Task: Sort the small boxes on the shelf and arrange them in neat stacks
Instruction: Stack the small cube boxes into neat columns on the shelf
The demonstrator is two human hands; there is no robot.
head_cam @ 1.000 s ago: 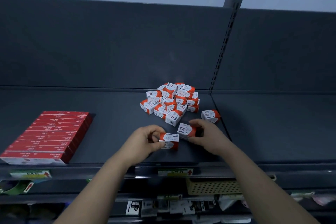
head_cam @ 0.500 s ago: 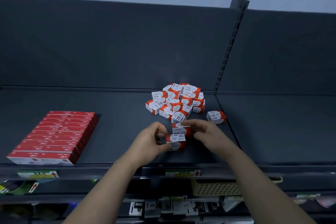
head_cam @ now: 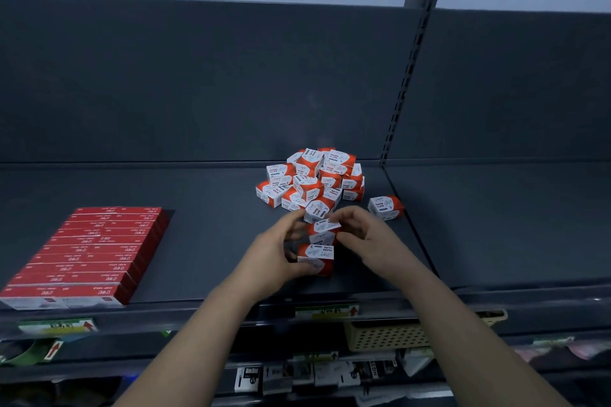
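On my feed I see the left hand (head_cam: 274, 254) and right hand (head_cam: 367, 241) bare, the left forearm (head_cam: 198, 334) and right forearm (head_cam: 463, 324) slim, uncovered down to the frame's lower edge

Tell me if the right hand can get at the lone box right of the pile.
Probably yes: the lone box lies just beyond the right hand, only bare shelf between. But its fingers pinch the upper box now.

"PAPER CLIPS" on white faces of heaped small boxes (head_cam: 310, 182); same words, upside down, on lower box (head_cam: 315, 256) of stacked pair. Numeral "3" on upper box (head_cam: 325, 227) and lone box (head_cam: 385, 207). Print on red flat packs (head_cam: 89, 254) and shelf-edge tags (head_cam: 325, 311) too blurred to read.
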